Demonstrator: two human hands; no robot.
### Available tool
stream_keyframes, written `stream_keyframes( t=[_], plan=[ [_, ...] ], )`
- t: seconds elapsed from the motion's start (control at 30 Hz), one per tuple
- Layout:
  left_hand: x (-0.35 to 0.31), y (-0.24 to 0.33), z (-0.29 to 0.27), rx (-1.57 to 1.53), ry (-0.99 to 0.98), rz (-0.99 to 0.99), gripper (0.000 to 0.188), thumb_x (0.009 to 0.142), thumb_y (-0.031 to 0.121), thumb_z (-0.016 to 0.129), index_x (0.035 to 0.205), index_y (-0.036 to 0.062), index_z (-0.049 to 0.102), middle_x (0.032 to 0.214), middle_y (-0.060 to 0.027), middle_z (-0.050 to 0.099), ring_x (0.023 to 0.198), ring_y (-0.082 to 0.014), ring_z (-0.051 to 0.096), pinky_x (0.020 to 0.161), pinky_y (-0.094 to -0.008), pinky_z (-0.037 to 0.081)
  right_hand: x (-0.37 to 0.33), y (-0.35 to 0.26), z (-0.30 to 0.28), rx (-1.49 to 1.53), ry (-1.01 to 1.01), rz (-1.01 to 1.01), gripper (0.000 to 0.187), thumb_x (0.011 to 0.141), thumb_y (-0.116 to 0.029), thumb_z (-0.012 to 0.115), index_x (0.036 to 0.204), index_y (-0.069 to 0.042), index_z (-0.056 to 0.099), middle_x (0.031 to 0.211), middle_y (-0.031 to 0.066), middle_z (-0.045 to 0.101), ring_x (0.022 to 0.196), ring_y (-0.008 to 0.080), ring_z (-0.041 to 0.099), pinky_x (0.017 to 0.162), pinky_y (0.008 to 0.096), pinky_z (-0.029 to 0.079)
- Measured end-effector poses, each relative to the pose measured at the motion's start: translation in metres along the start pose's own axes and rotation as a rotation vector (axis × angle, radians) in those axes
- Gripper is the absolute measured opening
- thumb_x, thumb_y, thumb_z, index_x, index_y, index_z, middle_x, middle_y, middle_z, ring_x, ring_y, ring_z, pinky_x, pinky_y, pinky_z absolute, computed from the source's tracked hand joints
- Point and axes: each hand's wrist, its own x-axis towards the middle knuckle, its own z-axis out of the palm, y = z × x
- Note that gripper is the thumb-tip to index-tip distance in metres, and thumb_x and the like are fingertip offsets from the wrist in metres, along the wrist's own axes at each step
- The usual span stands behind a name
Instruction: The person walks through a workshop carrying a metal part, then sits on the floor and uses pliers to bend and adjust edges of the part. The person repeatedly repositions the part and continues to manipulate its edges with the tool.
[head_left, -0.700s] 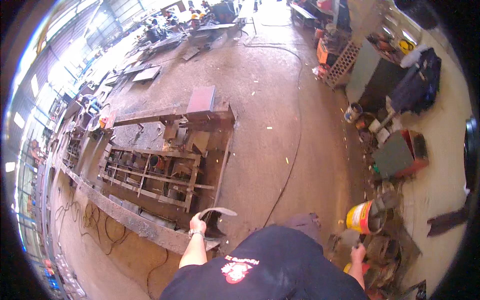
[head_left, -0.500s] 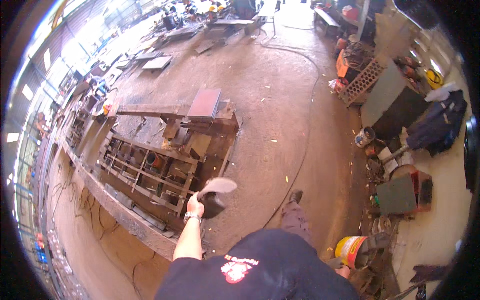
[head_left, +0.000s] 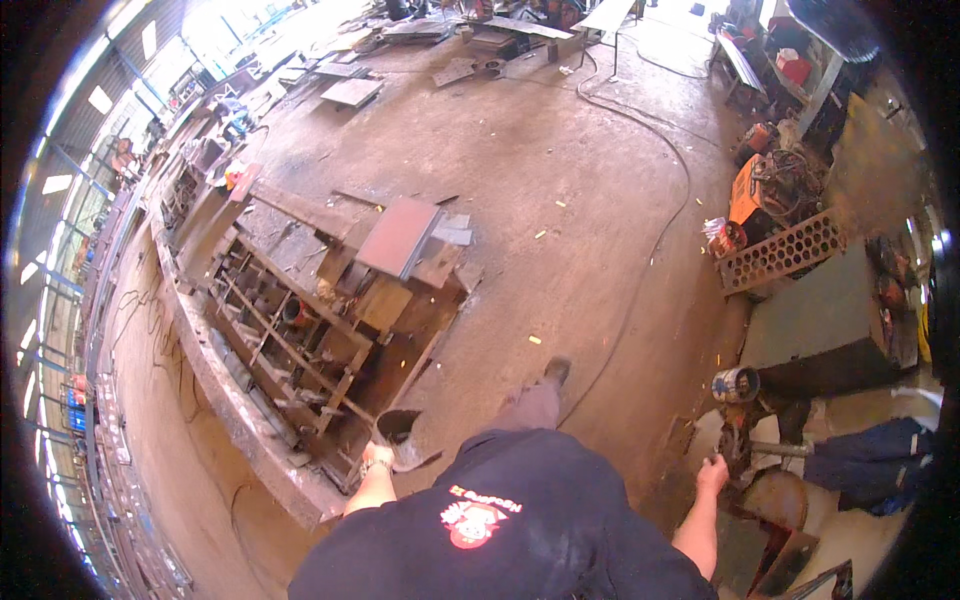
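Note:
My left hand [head_left: 376, 456] is closed on the edge of a dark curved shell [head_left: 398, 426] with a pale grey rim, perhaps a face shield; motion and angle hide its exact kind. The shell hangs beside a rusty steel frame [head_left: 350, 385] with crossbars, and I cannot tell whether they touch. Out to the right, my right hand [head_left: 712, 474] is closed with its fingers curled. Whatever it may hold blends into the dark clutter behind it. Close to that hand stands a small open can [head_left: 736, 385].
A reddish steel plate [head_left: 398, 236] lies on the far end of the frame. Along the right stand a grey-green box [head_left: 810, 320], a perforated metal strip [head_left: 780, 255] and an orange machine [head_left: 746, 190]. A cable [head_left: 645, 265] crosses the brown floor.
My body has stepped forward and the view has turned left. My left hand with the dark shell has come lower and closer. The right arm has swung out, and the yellow-red bucket has left view.

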Motion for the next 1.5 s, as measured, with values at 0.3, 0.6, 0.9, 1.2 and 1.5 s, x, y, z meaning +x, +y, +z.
stream_keyframes(
  t=[0.3, 0.6, 0.9, 1.2, 1.5],
  plan=[
    [0.011, 0.367, 0.051, 0.095, -0.127, 0.027, 0.052, 0.086, 0.024, 0.053, 0.133, 0.0007, 0.059, 0.137, -0.0247, 0.058, 0.130, -0.0386, 0.056, 0.110, -0.0435, 0.044, 0.278, -0.136, 0.008, -0.018, 0.031, 0.074, 0.031, 0.089, -0.008, 0.069, 0.118, 0.001, 0.065, 0.107, 0.0205, 0.072, 0.100, 0.0355, 0.069, 0.086, 0.0433, 0.052],
    [0.066, 0.854, 0.027, -0.357, -0.015, 0.519, 0.054, 0.088, 0.028, 0.070, 0.131, -0.0028, 0.057, 0.127, -0.0241, 0.065, 0.118, -0.0365, 0.063, 0.101, -0.0431, 0.048, 0.425, -0.188, 0.036, -0.218, -0.333, 0.336, 0.034, 0.086, -0.016, 0.075, 0.115, 0.000, 0.069, 0.112, 0.0213, 0.071, 0.102, 0.0392, 0.068, 0.090, 0.0477, 0.053],
    [-0.006, 1.222, 0.048, -1.382, -0.577, 0.415, 0.026, 0.094, 0.008, 0.063, 0.119, 0.0005, 0.062, 0.112, -0.0117, 0.070, 0.103, -0.0262, 0.069, 0.091, -0.0417, 0.055, 0.742, -0.275, 0.072, -0.394, -0.357, 0.259, 0.036, 0.082, -0.027, 0.076, 0.108, -0.001, 0.074, 0.113, 0.0228, 0.071, 0.107, 0.0400, 0.067, 0.090, 0.0492, 0.053],
    [-0.049, 1.504, 0.067, -1.475, -0.714, 0.437, 0.026, 0.095, 0.006, 0.060, 0.121, 0.0027, 0.063, 0.113, -0.0090, 0.070, 0.104, -0.0250, 0.068, 0.095, -0.0396, 0.052, 1.139, -0.465, 0.032, -0.049, -0.078, 0.123, 0.029, 0.088, -0.018, 0.072, 0.113, -0.002, 0.070, 0.107, 0.0184, 0.074, 0.098, 0.0349, 0.070, 0.086, 0.0432, 0.053],
    [-0.025, 1.840, 0.079, -1.482, -0.855, 0.382, 0.030, 0.095, 0.005, 0.061, 0.125, 0.0028, 0.060, 0.119, -0.0101, 0.069, 0.107, -0.0264, 0.067, 0.098, -0.0431, 0.052, 1.360, -0.596, 0.049, -0.066, -0.031, 0.152, 0.036, 0.087, -0.019, 0.074, 0.115, 0.002, 0.069, 0.112, 0.0224, 0.071, 0.104, 0.0353, 0.069, 0.090, 0.0431, 0.052]
  ],
)
